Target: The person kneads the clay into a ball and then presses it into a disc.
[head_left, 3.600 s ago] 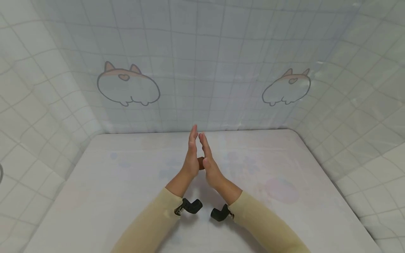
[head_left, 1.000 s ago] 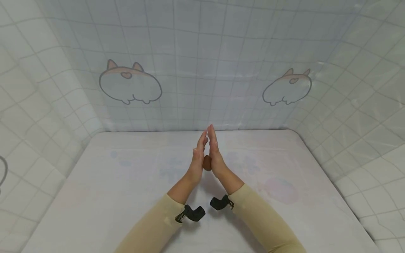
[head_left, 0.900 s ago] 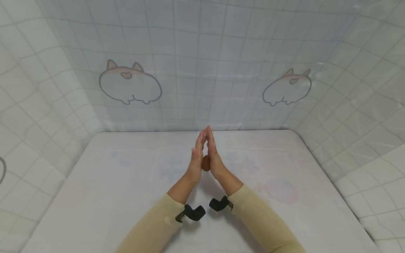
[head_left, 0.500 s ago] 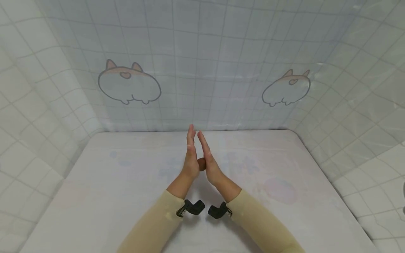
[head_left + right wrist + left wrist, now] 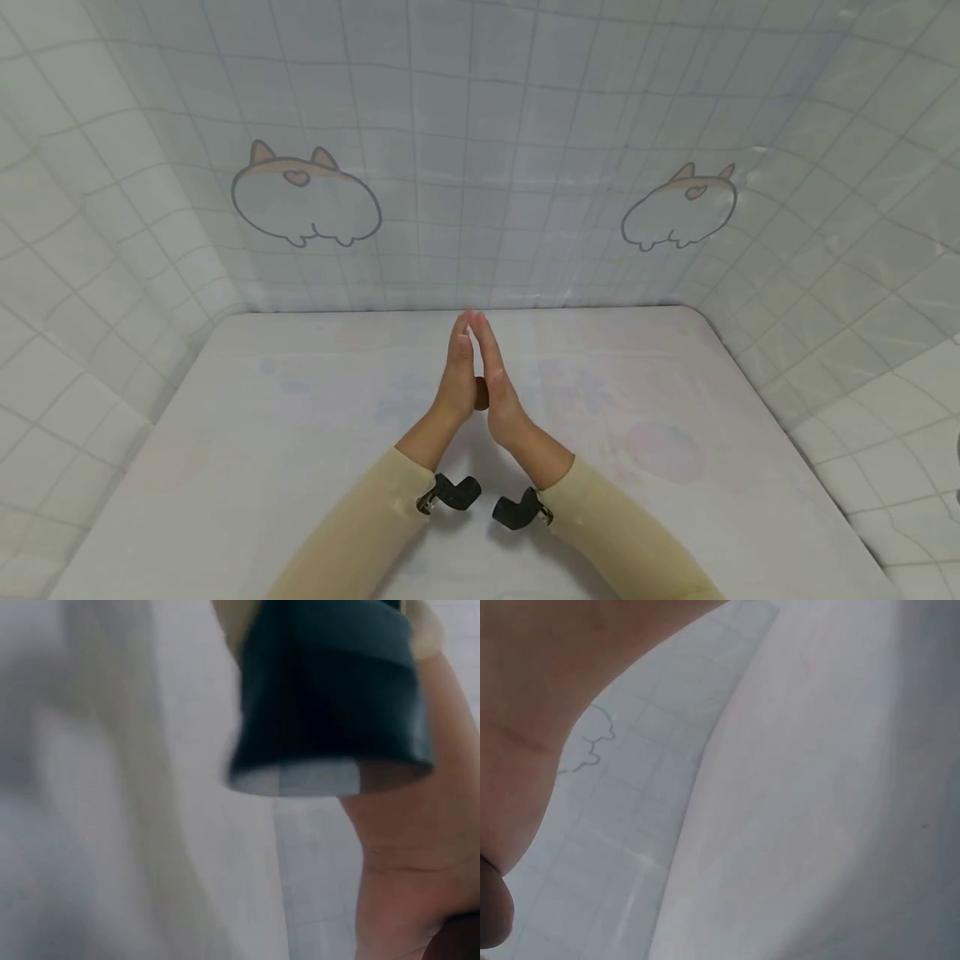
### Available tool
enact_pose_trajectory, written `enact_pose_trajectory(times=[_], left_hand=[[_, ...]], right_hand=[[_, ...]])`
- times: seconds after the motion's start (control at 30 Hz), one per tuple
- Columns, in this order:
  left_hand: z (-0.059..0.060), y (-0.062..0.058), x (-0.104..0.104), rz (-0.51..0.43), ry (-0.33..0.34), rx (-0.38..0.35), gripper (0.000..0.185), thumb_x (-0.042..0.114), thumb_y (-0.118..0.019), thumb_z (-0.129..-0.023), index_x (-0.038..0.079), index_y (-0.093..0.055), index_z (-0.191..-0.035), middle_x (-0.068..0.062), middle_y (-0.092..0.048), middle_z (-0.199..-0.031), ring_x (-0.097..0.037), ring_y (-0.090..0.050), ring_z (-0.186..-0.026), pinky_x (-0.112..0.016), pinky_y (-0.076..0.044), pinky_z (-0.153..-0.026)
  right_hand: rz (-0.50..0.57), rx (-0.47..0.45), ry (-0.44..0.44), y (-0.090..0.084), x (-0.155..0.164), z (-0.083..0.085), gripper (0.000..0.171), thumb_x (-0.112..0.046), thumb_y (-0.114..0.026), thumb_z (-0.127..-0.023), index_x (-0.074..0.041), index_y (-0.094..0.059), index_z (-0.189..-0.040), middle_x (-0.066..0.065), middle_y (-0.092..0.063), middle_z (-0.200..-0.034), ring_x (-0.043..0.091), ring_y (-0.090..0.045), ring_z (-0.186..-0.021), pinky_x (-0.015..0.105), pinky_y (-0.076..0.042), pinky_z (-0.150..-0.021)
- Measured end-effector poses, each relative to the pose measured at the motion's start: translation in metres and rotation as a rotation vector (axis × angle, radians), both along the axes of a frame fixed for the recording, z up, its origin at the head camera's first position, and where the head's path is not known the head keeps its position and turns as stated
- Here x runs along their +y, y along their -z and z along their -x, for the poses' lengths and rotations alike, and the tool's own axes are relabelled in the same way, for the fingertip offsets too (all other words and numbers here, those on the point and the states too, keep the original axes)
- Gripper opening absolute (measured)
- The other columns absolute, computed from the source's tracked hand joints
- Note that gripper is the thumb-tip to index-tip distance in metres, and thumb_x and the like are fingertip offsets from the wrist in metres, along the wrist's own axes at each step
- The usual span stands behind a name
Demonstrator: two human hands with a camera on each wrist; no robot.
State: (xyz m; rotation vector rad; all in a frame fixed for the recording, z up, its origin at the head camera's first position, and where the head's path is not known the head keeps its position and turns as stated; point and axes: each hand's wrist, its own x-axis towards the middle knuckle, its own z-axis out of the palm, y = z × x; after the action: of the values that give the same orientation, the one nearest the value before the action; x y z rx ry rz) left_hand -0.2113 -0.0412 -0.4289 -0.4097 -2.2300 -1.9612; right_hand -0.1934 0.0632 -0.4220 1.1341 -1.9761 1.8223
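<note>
Palms of the left hand (image 5: 456, 375) and right hand (image 5: 497, 385) press flat against a small brown ball (image 5: 481, 393) trapped between them above the white table (image 5: 225, 450), fingers straight and fingertips meeting, a grip suited, I judge, to rolling it. Compared with 0.5 s ago, the fingertips have closed their gap and the right hand sits slightly nearer.

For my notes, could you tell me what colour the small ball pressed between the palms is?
The ball is reddish brown, best seen in the head view.
</note>
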Motion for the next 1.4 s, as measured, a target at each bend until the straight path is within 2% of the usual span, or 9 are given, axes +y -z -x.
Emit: enact_pose_trajectory(times=[0.1, 0.2, 0.27, 0.4, 0.5, 0.63, 0.93, 1.2, 1.4], left_hand=[[-0.005, 0.003, 0.003, -0.037, 0.087, -0.085, 0.101, 0.089, -0.006, -0.083, 0.026, -0.005, -0.162, -0.019, -0.058, -0.125, -0.022, -0.064, -0.084, -0.040, -0.052, -0.075], [-0.010, 0.005, 0.006, -0.077, 0.176, -0.136, 0.096, 0.086, -0.006, -0.086, 0.029, -0.002, -0.162, -0.017, -0.056, -0.084, -0.012, -0.036, -0.041, -0.025, -0.034, -0.043], [-0.013, 0.004, 0.006, -0.095, 0.220, -0.133, 0.091, 0.084, -0.006, -0.088, 0.031, 0.000, -0.162, -0.021, -0.054, -0.092, -0.009, -0.036, -0.039, -0.022, -0.032, -0.042], [-0.019, 0.003, 0.006, -0.106, 0.256, -0.096, 0.088, 0.080, -0.003, -0.090, 0.030, 0.001, -0.162, -0.027, -0.035, -0.147, -0.008, -0.044, -0.049, -0.024, -0.040, -0.051], [-0.020, 0.004, 0.006, -0.127, 0.266, -0.039, 0.091, 0.080, -0.002, -0.091, 0.024, 0.000, -0.163, -0.017, -0.011, -0.165, -0.019, -0.062, -0.097, -0.040, -0.049, -0.087], [-0.021, 0.003, 0.005, -0.185, 0.284, 0.065, 0.096, 0.079, -0.005, -0.092, 0.014, -0.001, -0.162, -0.009, 0.002, -0.168, -0.032, -0.013, -0.151, -0.063, -0.008, -0.116], [-0.022, 0.001, 0.002, -0.286, 0.291, 0.167, 0.097, 0.078, -0.008, -0.094, 0.008, 0.002, -0.161, -0.009, 0.003, -0.167, -0.037, -0.005, -0.152, -0.061, 0.000, -0.117], [-0.019, -0.006, 0.001, -0.332, 0.211, 0.242, 0.097, 0.078, -0.015, -0.095, 0.009, -0.001, -0.161, -0.008, -0.003, -0.167, -0.032, -0.008, -0.152, -0.060, -0.004, -0.118], [-0.013, -0.009, 0.002, -0.283, 0.123, 0.253, 0.103, 0.086, -0.018, -0.089, 0.014, -0.004, -0.162, -0.005, -0.005, -0.167, -0.025, -0.006, -0.153, -0.064, 0.000, -0.116]], right_hand=[[0.024, -0.023, 0.050, -0.002, 0.001, 0.002, 0.094, -0.075, -0.007, -0.097, -0.008, 0.000, -0.161, 0.018, -0.009, -0.166, 0.026, -0.005, -0.153, 0.057, -0.006, -0.119], [0.041, -0.053, 0.084, -0.006, 0.002, 0.005, 0.093, -0.076, -0.009, -0.096, -0.010, 0.000, -0.162, 0.012, -0.009, -0.167, 0.023, -0.005, -0.153, 0.059, -0.005, -0.118], [0.038, -0.066, 0.110, -0.009, 0.003, 0.008, 0.094, -0.078, -0.009, -0.095, -0.013, 0.000, -0.162, 0.007, -0.008, -0.168, 0.021, -0.004, -0.153, 0.061, -0.004, -0.118], [0.023, -0.089, 0.149, -0.010, 0.004, 0.015, 0.095, -0.080, -0.008, -0.093, -0.015, 0.002, -0.162, 0.003, -0.006, -0.168, 0.020, -0.003, -0.153, 0.062, -0.005, -0.117], [0.011, -0.115, 0.167, -0.010, 0.005, 0.019, 0.098, -0.083, -0.010, -0.091, -0.016, 0.001, -0.162, 0.003, -0.005, -0.168, 0.020, -0.004, -0.153, 0.062, -0.007, -0.117], [-0.009, -0.158, 0.173, -0.007, 0.007, 0.028, 0.104, -0.086, -0.012, -0.088, -0.015, 0.002, -0.162, 0.005, -0.002, -0.168, 0.022, -0.003, -0.153, 0.063, -0.006, -0.116], [-0.109, -0.335, 0.098, 0.005, 0.009, 0.033, 0.105, -0.093, -0.015, -0.080, -0.030, 0.003, -0.162, -0.006, 0.006, -0.167, 0.023, 0.000, -0.153, 0.066, -0.004, -0.115], [-0.111, -0.339, 0.002, 0.016, 0.007, 0.028, 0.103, -0.090, -0.013, -0.084, -0.025, 0.007, -0.161, -0.002, 0.009, -0.167, 0.024, 0.003, -0.153, 0.064, -0.003, -0.116], [-0.029, -0.232, -0.067, 0.017, 0.004, 0.017, 0.090, -0.078, -0.013, -0.095, -0.021, 0.005, -0.162, 0.003, -0.002, -0.168, 0.027, -0.008, -0.153, 0.057, -0.010, -0.119]])
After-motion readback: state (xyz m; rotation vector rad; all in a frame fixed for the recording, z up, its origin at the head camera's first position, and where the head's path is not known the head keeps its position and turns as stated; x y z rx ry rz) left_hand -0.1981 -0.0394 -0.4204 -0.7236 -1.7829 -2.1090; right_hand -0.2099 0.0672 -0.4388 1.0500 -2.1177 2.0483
